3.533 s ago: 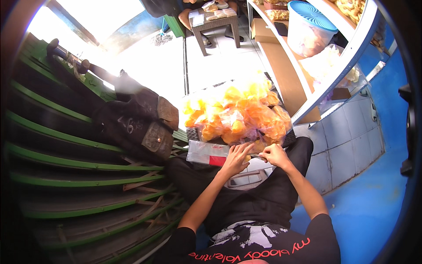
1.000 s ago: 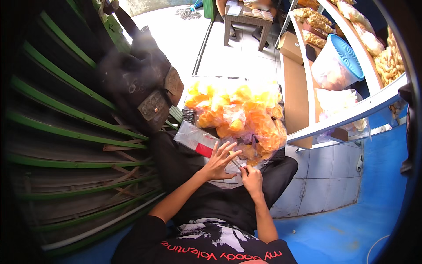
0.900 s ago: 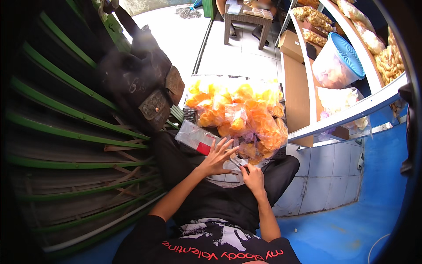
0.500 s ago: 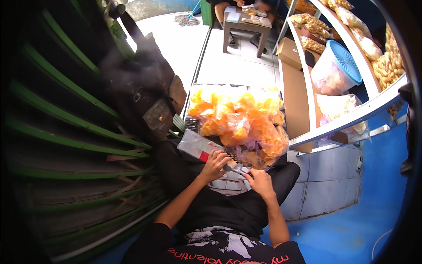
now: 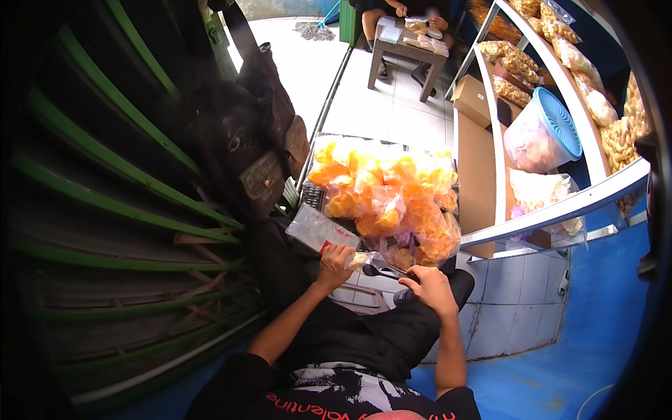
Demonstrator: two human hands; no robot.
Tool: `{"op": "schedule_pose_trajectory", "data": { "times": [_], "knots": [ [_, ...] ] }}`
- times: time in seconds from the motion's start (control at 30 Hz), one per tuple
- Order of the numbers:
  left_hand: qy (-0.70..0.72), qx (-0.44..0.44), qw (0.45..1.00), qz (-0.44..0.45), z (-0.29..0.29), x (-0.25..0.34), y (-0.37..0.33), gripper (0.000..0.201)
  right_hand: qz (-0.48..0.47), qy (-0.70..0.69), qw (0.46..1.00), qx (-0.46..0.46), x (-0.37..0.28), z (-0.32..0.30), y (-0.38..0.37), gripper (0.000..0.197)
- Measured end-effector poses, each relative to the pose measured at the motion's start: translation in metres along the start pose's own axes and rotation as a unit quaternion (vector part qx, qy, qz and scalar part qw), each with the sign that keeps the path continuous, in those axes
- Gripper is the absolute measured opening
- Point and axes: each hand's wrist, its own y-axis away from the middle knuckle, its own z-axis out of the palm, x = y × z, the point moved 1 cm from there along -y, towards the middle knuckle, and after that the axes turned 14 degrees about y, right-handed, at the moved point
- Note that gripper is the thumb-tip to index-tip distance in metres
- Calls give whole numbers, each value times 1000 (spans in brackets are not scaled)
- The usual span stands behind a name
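Note:
Over my lap, my left hand (image 5: 337,266) is closed around a small clear plastic bag (image 5: 359,259) with something pale in it. To its right, my right hand (image 5: 430,288) grips the handle end of a black spoon (image 5: 374,270), whose bowl points left toward the small bag. Clear film stretches between both hands. Just beyond my left hand lie flat clear plastic bags (image 5: 315,225) with some red on them. Large clear bags of orange chips (image 5: 392,189) rest in front of me on a dark woven surface (image 5: 312,197).
At right stands a white-framed shelf (image 5: 495,140) with bagged snacks (image 5: 514,59) and a blue-lidded tub (image 5: 542,129). Green metal slats (image 5: 119,182) and a dark bag (image 5: 259,133) are at left. A person (image 5: 378,24) sits behind a small brown table (image 5: 409,52); a mop (image 5: 315,30) lies far back.
My right hand and the spoon have shifted slightly right, away from my left hand. More of the small bag and of the spoon's bowl shows between them. The whole view has tilted a little.

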Motion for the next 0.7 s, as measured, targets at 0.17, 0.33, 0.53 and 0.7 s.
{"op": "schedule_pose_trajectory", "data": {
  "times": [0.17,0.33,0.53,0.7],
  "knots": [
    [113,58,984,-125,-6,-7,2,28,7,-103,994,-29,9,0,1,31],
    [211,44,950,-224,-16,1,2,32,82,-351,931,-54,23,24,10,28],
    [418,-159,886,-122,4,35,5,39,122,-445,887,-22,21,48,19,25],
    [413,-319,836,-171,18,53,12,44,113,-454,884,1,21,65,20,21]
  ]
}}
